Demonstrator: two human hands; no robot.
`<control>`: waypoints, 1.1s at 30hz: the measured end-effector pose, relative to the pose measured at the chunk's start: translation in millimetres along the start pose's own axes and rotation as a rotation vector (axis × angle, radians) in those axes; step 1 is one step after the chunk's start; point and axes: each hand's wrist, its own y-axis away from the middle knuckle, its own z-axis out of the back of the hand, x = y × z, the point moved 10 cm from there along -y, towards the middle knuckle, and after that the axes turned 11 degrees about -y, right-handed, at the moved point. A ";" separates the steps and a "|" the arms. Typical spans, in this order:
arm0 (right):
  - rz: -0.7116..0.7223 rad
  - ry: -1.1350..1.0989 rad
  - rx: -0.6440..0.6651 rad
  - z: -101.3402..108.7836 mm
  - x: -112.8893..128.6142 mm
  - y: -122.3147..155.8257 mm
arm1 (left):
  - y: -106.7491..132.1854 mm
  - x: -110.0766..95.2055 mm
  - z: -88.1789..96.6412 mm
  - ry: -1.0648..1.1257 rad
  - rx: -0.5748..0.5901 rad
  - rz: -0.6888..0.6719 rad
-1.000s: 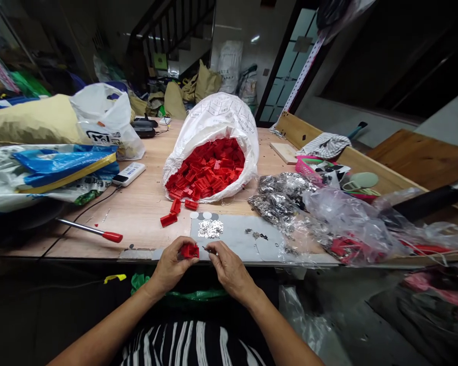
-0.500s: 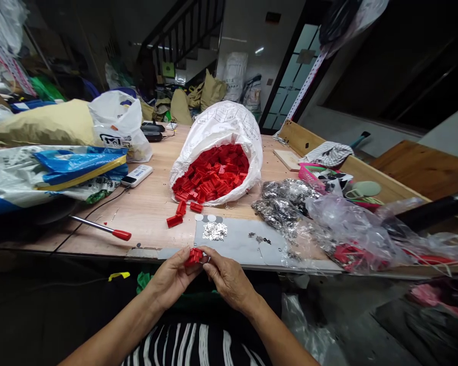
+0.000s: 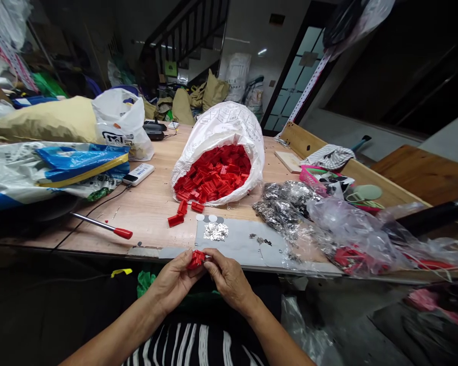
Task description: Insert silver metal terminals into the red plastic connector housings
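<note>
Our left hand [image 3: 171, 284] curls firmly around a red plastic part [image 3: 196, 259], and our right hand [image 3: 229, 282] pinches its right end, fingers nearly closed. The part sits between both hands, just off the table [image 3: 99, 239] edge.

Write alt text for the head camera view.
The left hand and right hand hold a small red plastic part at the edge of a wooden table. Beyond them, a white sack spills many similar red parts, near a grey board and silvery pieces in clear plastic.
</note>
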 end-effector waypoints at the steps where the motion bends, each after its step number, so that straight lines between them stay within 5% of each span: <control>1: 0.004 0.007 -0.009 -0.3 0.0 -0.4 | -0.2 0.4 1.2 0.002 -0.008 -0.003; 8: 0.034 -0.005 -0.053 0.0 -4.2 -5.2 | 2.7 8.5 8.3 -0.094 0.031 0.019; 16: -0.013 0.181 -0.045 2.4 -16.7 -44.2 | -3.7 11.5 31.3 -0.858 0.059 -0.077; 23: 0.067 0.471 0.017 -28.3 -13.4 -110.3 | -8.5 -1.6 40.9 -1.223 0.045 -0.218; 29: 0.053 0.602 0.032 -49.0 -12.0 -153.0 | -7.8 -4.3 36.5 -1.134 0.091 -0.140; 33: 0.033 0.599 0.002 -45.6 -10.9 -153.0 | -5.6 -11.3 41.3 -0.930 0.022 -0.079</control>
